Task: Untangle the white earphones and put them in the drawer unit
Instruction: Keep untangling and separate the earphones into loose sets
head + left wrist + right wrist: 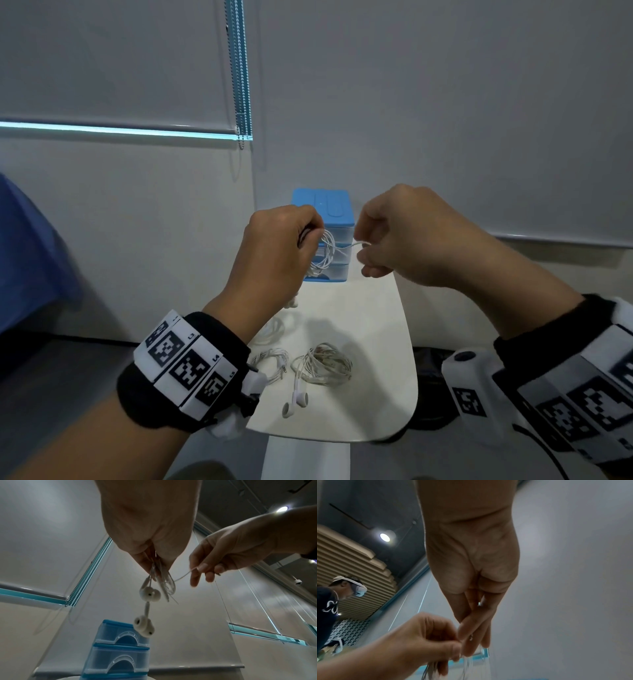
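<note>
Holding a tangled bunch of white earphones (323, 255) in mid-air at the centre of the head view, the left hand (274, 253) had its fingers (147, 561) curled and pinched on the gathered loops. The right hand (407, 240), just to the right, pinched one loose strand between thumb and fingertips, and that strand ran taut across the small gap to the bunch. In the left wrist view the thin white cord hung in several narrow loops below the left hand, with two rounded earbuds (145, 615) dangling one under the other, each marked by a small dark dot.

Directly behind the hands stood the drawer unit (330, 240), blue-topped with three clear drawers, all closed, at the far narrow end of the white tabletop (376, 342), against the wall. Lower in the frame, two more coiled earphone bundles (322, 366) lay on the tabletop, with a third partly hidden under the left wrist. Bare tabletop showed between the hands and those bundles and along the right edge, which curved toward the near rim. A bead chain (241, 72) hung from a blind at the upper left.
</note>
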{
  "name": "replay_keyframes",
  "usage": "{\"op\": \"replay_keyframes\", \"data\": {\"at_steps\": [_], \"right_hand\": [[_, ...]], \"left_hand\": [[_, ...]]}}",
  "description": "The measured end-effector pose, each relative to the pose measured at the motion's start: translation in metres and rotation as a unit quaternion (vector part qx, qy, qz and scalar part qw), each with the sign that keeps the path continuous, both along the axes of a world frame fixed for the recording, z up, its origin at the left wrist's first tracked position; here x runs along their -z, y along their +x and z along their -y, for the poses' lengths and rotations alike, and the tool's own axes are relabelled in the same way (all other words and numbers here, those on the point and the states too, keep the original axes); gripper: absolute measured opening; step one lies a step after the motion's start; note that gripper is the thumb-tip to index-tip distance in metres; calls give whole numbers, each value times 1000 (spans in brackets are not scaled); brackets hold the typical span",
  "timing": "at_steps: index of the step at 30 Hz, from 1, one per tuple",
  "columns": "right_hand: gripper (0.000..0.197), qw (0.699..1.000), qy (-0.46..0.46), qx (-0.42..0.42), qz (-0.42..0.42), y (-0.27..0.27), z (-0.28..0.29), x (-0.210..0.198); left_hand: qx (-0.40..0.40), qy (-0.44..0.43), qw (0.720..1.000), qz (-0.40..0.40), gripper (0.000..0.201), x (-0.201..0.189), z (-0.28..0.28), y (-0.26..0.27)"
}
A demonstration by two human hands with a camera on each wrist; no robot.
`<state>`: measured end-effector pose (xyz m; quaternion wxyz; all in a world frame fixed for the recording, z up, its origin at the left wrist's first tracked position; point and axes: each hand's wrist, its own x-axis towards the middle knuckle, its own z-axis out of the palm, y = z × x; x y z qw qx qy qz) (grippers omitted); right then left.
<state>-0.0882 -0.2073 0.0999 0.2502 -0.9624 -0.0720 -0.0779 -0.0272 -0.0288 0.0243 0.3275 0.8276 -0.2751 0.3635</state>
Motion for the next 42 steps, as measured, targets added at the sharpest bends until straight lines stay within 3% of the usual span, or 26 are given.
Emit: {"op": "replay_keyframes", "data": {"at_steps": [5, 9, 14, 17, 20, 24, 38, 42], "right_hand": [[11, 994, -46, -3, 103, 0, 13, -21], [5, 982, -56, 16, 178, 28, 28, -11], [3, 992, 57, -72, 87, 45, 23, 30], [13, 970, 184, -157, 31, 37, 12, 51], [13, 956, 239, -170, 23, 35, 6, 58], [37, 955, 225, -190, 19, 38, 4, 57], [18, 935, 286, -205, -45, 42, 10, 68], [33, 935, 292, -191, -55, 39, 8, 67]], "left_hand": [[55, 1, 996, -63, 11, -1, 0, -7], [169, -100, 967, -163, 10, -7, -1, -15], [263, -202, 920, -210, 6, -20, 1, -22], [266, -228, 909, -228, 6, -21, 2, -21], [254, -206, 910, -254, 4, -20, 1, -21], [240, -186, 915, -265, 7, -21, 1, -21], [199, -143, 947, -208, 1, -22, 2, -12], [191, -132, 951, -205, 4, -20, 3, -11]]}}
